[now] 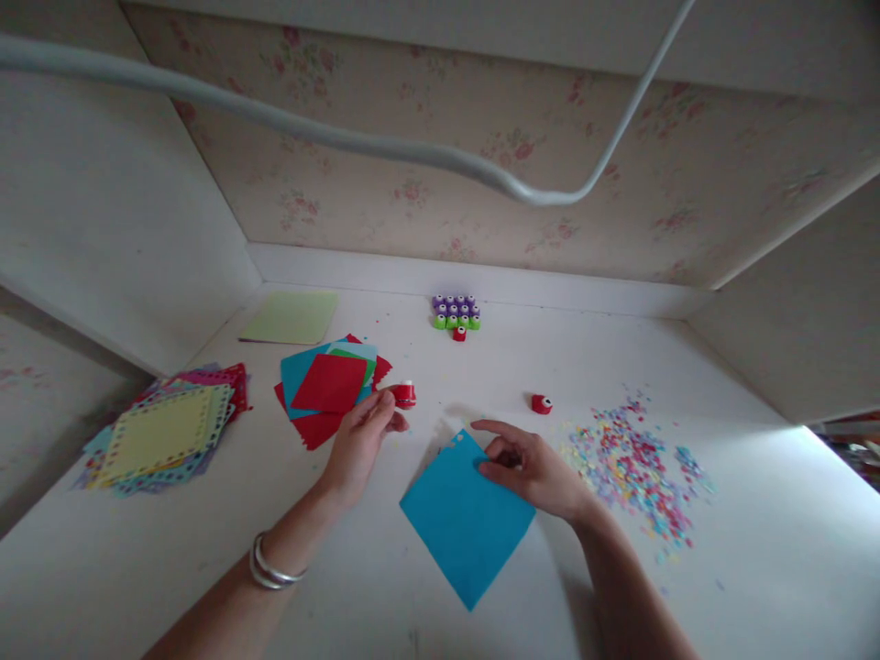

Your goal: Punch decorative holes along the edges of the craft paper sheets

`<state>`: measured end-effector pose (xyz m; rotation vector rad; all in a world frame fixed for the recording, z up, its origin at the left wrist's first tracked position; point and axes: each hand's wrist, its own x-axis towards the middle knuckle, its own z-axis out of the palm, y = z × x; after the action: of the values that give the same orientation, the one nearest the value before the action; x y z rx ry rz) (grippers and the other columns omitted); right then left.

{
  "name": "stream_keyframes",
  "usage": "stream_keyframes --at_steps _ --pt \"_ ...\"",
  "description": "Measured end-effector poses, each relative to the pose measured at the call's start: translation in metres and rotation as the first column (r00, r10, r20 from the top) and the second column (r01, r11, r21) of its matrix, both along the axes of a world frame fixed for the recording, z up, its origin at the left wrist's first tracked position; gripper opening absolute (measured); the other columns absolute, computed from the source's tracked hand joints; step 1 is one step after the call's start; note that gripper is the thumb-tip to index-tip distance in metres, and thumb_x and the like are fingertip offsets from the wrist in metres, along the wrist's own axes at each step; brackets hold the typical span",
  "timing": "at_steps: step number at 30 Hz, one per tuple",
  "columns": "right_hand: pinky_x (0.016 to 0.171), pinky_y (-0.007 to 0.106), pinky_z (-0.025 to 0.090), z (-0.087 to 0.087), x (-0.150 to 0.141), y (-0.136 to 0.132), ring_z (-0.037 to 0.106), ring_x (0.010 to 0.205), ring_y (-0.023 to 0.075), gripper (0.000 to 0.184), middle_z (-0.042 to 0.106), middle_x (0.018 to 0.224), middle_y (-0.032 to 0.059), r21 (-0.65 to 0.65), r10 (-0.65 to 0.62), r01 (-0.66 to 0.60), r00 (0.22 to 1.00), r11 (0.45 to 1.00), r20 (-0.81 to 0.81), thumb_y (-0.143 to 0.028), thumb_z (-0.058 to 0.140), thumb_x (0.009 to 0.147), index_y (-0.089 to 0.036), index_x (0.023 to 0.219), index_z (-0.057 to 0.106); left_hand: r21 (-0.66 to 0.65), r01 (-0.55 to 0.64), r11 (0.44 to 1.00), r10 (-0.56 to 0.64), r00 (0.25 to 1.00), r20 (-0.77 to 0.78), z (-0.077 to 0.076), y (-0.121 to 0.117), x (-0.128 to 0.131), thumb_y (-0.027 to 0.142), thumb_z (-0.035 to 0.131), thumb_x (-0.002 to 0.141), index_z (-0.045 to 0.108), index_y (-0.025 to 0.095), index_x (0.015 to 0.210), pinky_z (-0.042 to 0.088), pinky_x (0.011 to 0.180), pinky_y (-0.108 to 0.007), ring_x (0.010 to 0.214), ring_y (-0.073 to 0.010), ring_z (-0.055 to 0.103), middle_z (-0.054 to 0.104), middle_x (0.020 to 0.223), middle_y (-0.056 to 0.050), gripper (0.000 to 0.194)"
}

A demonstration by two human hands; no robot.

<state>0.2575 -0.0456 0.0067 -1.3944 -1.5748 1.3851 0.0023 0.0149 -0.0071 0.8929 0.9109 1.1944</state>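
The blue sheet (471,527) lies cornerwise to the person on the bench (330,605), small notches at its far corner. The right hand (526,458), its forearm slanting in from the near right of the sheet, pinches the sheet's far right edge between thumb and curled fingers, the index finger stretched toward that corner. Beyond the sheet and to its left, the left hand (368,435) reaches forward, wrist fairly straight, thumb and fingers closed on a red punch (404,396). Another red punch (542,404) sits beyond the sheet, to its right.
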Motion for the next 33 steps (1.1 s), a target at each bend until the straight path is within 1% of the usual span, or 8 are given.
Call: stream_keyframes --at_steps 5,9,12,15,18,23,27,33 --pt "0.069 0.03 0.051 -0.003 -0.003 0.002 0.064 0.078 0.018 0.022 0.071 0.092 0.0033 0.222 -0.014 -0.054 0.956 0.974 0.294 -0.024 0.058 0.09 -0.023 0.108 0.07 -0.002 0.129 0.992 -0.129 0.99 -0.05 0.006 -0.006 0.005 0.042 0.072 0.086 0.074 0.019 0.109 0.05 0.07 -0.024 0.072 -0.0106 0.061 0.072 0.103 -0.007 0.033" --pt "0.09 0.043 0.05 -0.013 -0.006 0.006 0.062 0.101 0.0258 0.028 0.072 0.108 0.0075 0.49 -0.173 -0.108 0.853 0.865 0.493 -0.017 0.055 0.092 -0.023 0.114 0.071 -0.101 0.213 0.972 -0.218 0.975 -0.035 0.011 -0.013 0.012 0.044 0.073 0.084 0.075 0.015 0.106 0.053 0.07 -0.026 0.07 -0.014 0.065 0.074 0.095 -0.008 0.036" --pt "0.09 0.047 0.05 -0.019 -0.012 0.008 0.061 0.1 0.0277 0.027 0.072 0.11 0.0096 0.601 -0.308 -0.069 0.809 0.797 0.501 -0.017 0.056 0.092 -0.021 0.114 0.071 -0.183 0.227 0.956 -0.228 0.974 0.018 0.013 -0.019 0.017 0.045 0.076 0.081 0.076 0.011 0.099 0.054 0.071 -0.026 0.072 -0.0154 0.067 0.076 0.089 -0.01 0.038" --pt "0.09 0.046 0.051 -0.018 -0.021 0.006 0.063 0.099 0.0264 0.022 0.073 0.105 0.0091 0.653 -0.355 0.021 0.852 0.757 0.384 -0.021 0.056 0.094 -0.021 0.11 0.071 -0.295 0.261 0.919 -0.236 0.964 0.119 0.014 -0.024 0.021 0.047 0.077 0.08 0.075 0.012 0.099 0.056 0.071 -0.025 0.074 -0.0162 0.07 0.077 0.092 -0.012 0.04" --pt "0.088 0.043 0.053 -0.013 -0.032 0.002 0.064 0.099 0.0235 0.024 0.072 0.109 0.0083 0.568 -0.306 0.14 0.929 0.811 0.207 -0.03 0.059 0.095 -0.023 0.117 0.068 -0.385 0.317 0.867 -0.26 0.946 0.193 0.016 -0.028 0.023 0.046 0.077 0.08 0.074 0.013 0.102 0.057 0.067 -0.027 0.071 -0.0182 0.072 0.078 0.091 -0.012 0.04" --pt "0.089 0.041 0.055 -0.01 -0.042 -0.004 0.066 0.1 0.0214 0.046 0.07 0.117 0.0072 0.213 -0.152 0.176 0.981 0.961 -0.123 -0.043 0.062 0.093 -0.026 0.135 0.056 -0.404 0.355 0.843 -0.301 0.934 0.193 0.018 -0.029 0.024 0.045 0.073 0.084 0.072 0.012 0.103 0.058 0.065 -0.025 0.07 -0.0182 0.073 0.077 0.09 -0.013 0.037" --pt "0.092 0.041 0.054 -0.013 -0.043 -0.004 0.066 0.103 0.0223 0.044 0.071 0.113 0.0055 0.094 -0.117 0.145 0.961 0.985 -0.251 -0.045 0.066 0.091 -0.028 0.131 0.06 -0.375 0.372 0.849 -0.346 0.928 0.136 0.019 -0.032 0.027 0.045 0.072 0.086 0.069 0.013 0.106 0.059 0.068 -0.026 0.075 -0.0189 0.074 0.076 0.098 -0.012 0.038" --pt "0.093 0.04 0.054 -0.014 -0.045 -0.001 0.066 0.104 0.0211 0.036 0.071 0.114 0.0067 0.101 -0.118 0.159 0.937 0.982 -0.329 -0.042 0.067 0.091 -0.026 0.123 0.064 -0.276 0.335 0.901 -0.363 0.93 -0.056 0.02 -0.04 0.03 0.054 0.068 0.086 0.049 0.021 0.132 0.061 0.071 -0.036 0.073 -0.0224 0.075 0.074 0.106 -0.011 0.059"
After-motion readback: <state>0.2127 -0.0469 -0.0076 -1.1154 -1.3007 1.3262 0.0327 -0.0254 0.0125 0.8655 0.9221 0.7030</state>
